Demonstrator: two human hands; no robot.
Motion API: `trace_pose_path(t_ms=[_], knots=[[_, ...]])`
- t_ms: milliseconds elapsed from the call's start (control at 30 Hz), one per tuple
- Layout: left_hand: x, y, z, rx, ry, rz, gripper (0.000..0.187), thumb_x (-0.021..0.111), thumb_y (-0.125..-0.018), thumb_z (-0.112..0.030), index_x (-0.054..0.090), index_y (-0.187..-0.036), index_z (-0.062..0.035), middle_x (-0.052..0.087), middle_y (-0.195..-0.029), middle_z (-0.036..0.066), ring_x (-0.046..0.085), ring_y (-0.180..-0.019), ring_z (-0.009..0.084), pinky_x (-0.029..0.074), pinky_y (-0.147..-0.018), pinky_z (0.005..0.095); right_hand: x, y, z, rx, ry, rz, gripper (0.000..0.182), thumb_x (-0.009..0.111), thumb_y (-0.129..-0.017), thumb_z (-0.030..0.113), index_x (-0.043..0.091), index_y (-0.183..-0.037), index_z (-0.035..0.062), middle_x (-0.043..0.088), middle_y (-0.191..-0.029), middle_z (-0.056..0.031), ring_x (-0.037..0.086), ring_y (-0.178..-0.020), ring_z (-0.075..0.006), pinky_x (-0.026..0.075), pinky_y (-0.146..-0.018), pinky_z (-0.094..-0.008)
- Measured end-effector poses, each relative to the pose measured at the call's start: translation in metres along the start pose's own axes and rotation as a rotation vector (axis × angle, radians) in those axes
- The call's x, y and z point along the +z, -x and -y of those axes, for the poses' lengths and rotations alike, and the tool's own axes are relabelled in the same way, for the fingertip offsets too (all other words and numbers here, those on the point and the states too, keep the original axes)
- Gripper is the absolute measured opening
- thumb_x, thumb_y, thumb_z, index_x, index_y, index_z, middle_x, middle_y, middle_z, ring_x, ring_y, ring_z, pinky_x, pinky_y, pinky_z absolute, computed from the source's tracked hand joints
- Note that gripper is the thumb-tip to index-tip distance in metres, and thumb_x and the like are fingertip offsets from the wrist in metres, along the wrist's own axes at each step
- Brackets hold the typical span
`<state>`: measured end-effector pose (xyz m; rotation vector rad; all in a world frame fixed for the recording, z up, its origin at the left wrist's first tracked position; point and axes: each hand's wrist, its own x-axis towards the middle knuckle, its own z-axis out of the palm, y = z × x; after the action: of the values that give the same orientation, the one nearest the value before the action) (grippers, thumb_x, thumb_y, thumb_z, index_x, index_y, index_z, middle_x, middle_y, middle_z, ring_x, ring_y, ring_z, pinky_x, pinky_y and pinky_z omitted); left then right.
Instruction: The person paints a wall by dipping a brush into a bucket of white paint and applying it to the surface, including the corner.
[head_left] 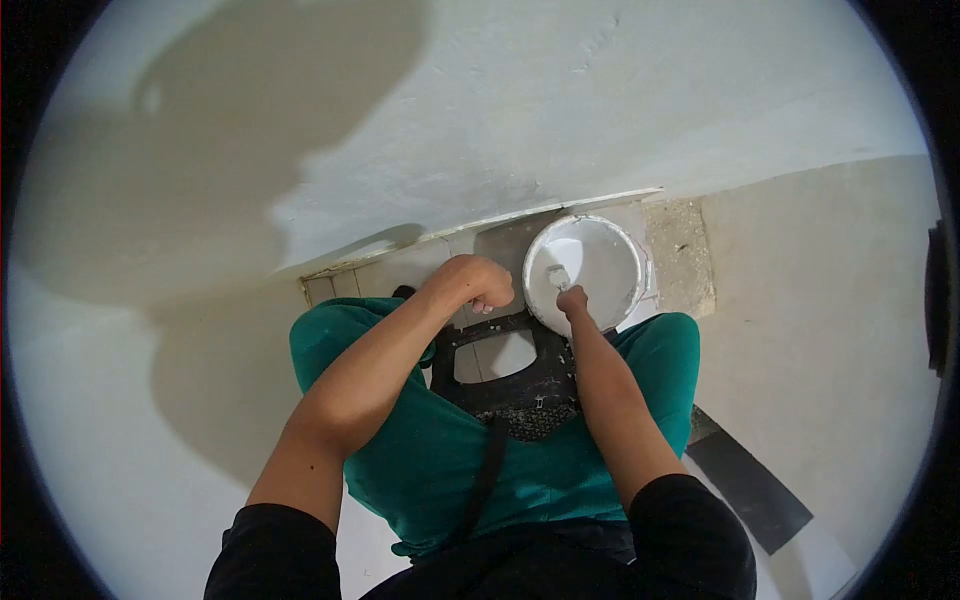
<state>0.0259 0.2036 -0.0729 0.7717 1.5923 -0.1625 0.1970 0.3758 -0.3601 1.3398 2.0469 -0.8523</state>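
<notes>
My right hand [572, 299] grips the handle of a small paintbrush [558, 275] with a white-coated head. The brush is held over the inside of a round white bucket [642, 262], which has pale paint in it and smears on its rim. My left hand [482, 282] hangs to the left of the bucket, apart from it, with its wrist bent and fingers curled in. Whatever it may hold is hidden. Below both hands is a black frame [500, 389] with a wide opening, spotted with white, between my knees.
A pale wall [600, 110] rises just beyond the bucket, with a rough edge strip [480, 222] along its foot. Tiles [400, 266] show on the floor there. A bare rough patch [680, 255] lies right of the bucket. A dark flat panel [752, 492] is at lower right.
</notes>
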Motion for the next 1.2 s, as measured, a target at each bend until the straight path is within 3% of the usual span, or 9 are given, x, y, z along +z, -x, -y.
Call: trace_pose_path(t_ms=[300, 400, 500, 600, 700, 800, 900, 1100, 1200], knots=[[-0.009, -0.003, -0.009, -0.012, 0.023, 0.009, 0.032, 0.040, -0.075, -0.013, 0.067, -0.085, 0.0014, 0.066, -0.078, 0.013, 0.060, -0.068, 0.0232, 0.048, -0.064, 0.0372, -0.023, 0.018, 0.011, 0.012, -0.051, 0.034, 0.044, 0.060, -0.078, 0.024, 0.054, -0.109, -0.0057, 0.059, -0.111, -0.0272, 0.057, -0.107, -0.0387, 0.049, -0.088, -0.0419], [-0.010, -0.002, -0.006, 0.003, 0.053, 0.001, 0.032, 0.040, -0.075, -0.013, 0.067, -0.086, 0.0004, 0.065, -0.078, 0.013, 0.060, -0.068, 0.0226, 0.047, -0.063, 0.0370, -0.039, 0.048, 0.016, 0.050, -0.069, -0.120, 0.042, 0.056, -0.081, 0.027, 0.054, -0.108, -0.0055, 0.060, -0.107, -0.0272, 0.058, -0.104, -0.0406, 0.049, -0.086, -0.0439], [-0.006, -0.009, 0.002, -0.025, 0.061, 0.003, 0.032, 0.041, -0.074, -0.013, 0.067, -0.087, -0.0009, 0.065, -0.079, 0.012, 0.060, -0.070, 0.0219, 0.047, -0.063, 0.0372, -0.010, 0.013, -0.004, 0.025, -0.168, -0.208, 0.037, 0.054, -0.083, 0.026, 0.056, -0.104, -0.0053, 0.063, -0.099, -0.0245, 0.064, -0.092, -0.0374, 0.052, -0.076, -0.0422], [-0.004, -0.005, 0.008, -0.047, 0.065, -0.005, 0.032, 0.041, -0.074, -0.013, 0.067, -0.088, -0.0019, 0.066, -0.080, 0.012, 0.060, -0.071, 0.0215, 0.048, -0.063, 0.0372, -0.006, 0.000, -0.013, 0.211, -0.606, 0.019, 0.035, 0.052, -0.089, 0.029, 0.057, -0.097, -0.0047, 0.063, -0.078, -0.0173, 0.060, -0.061, -0.0249, 0.047, -0.051, -0.0362], [-0.002, 0.008, 0.011, -0.046, 0.068, -0.018, 0.032, 0.041, -0.074, -0.013, 0.067, -0.089, -0.0024, 0.066, -0.081, 0.011, 0.059, -0.072, 0.0215, 0.048, -0.064, 0.0372, -0.007, 0.004, -0.022, -0.061, -0.538, 0.134, 0.030, 0.049, -0.090, 0.024, 0.057, -0.093, -0.0039, 0.058, -0.068, -0.0115, 0.051, -0.053, -0.0173, 0.040, -0.044, -0.0305], [0.000, 0.015, 0.017, -0.048, 0.072, -0.023, 0.033, 0.041, -0.073, -0.014, 0.067, -0.091, -0.0025, 0.066, -0.083, 0.011, 0.059, -0.072, 0.0220, 0.048, -0.065, 0.0379, -0.018, 0.022, -0.013, 0.159, -0.818, 0.155, 0.024, 0.046, -0.090, 0.018, 0.059, -0.090, -0.0030, 0.058, -0.069, -0.0112, 0.053, -0.056, -0.0180, 0.040, -0.045, -0.0313], [0.004, 0.028, 0.023, -0.035, 0.094, -0.030, 0.034, 0.041, -0.073, -0.014, 0.067, -0.092, -0.0025, 0.066, -0.085, 0.012, 0.059, -0.072, 0.0227, 0.048, -0.066, 0.0389, 0.032, -0.043, -0.053, 0.188, -0.805, 0.151, 0.021, 0.047, -0.086, 0.011, 0.060, -0.092, -0.0044, 0.060, -0.075, -0.0119, 0.056, -0.056, -0.0200, 0.040, -0.043, -0.0305], [0.031, 0.031, 0.052, -0.014, 0.149, -0.015, 0.034, 0.040, -0.074, -0.014, 0.067, -0.092, -0.0024, 0.066, -0.088, 0.013, 0.059, -0.073, 0.0233, 0.047, -0.065, 0.0399, -0.021, 0.052, -0.015, 0.118, -1.130, 0.318, 0.020, 0.048, -0.092, 0.018, 0.059, -0.095, 0.0021, 0.059, -0.080, -0.0069, 0.053, -0.066, -0.0179, 0.043, -0.057, -0.0302], [0.050, 0.022, 0.074, -0.018, 0.190, -0.011, 0.034, 0.040, -0.075, -0.014, 0.067, -0.091, -0.0025, 0.065, -0.087, 0.013, 0.058, -0.072, 0.0231, 0.047, -0.063, 0.0404, -0.027, 0.085, 0.019, -0.096, -1.001, 0.326, 0.019, 0.050, -0.093, 0.022, 0.060, -0.098, 0.0053, 0.060, -0.081, -0.0047, 0.054, -0.074, -0.0170, 0.043, -0.065, -0.0292]])
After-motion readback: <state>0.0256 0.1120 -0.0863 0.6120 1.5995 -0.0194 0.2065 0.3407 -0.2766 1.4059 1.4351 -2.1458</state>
